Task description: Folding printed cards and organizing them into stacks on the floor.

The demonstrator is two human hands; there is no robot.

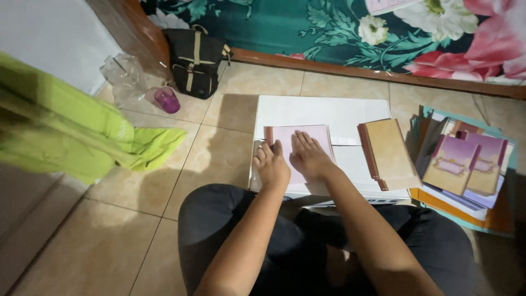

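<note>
Both hands press one pink card flat on the white board.
Your left hand [272,164] curls at the pink card's [304,143] near-left edge, right hand [309,156] spread flat; uneven pressure could skew its fold.

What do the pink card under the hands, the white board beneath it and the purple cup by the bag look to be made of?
The pink card looks like matte paper or thin cardstock: flat, thin, no glare, with a darker reddish strip along its left edge. The white board seems a smooth, rigid sheet, perhaps coated board or foam; its thickness is hard to judge. The purple cup looks like translucent plastic, since light glows through it.
</note>
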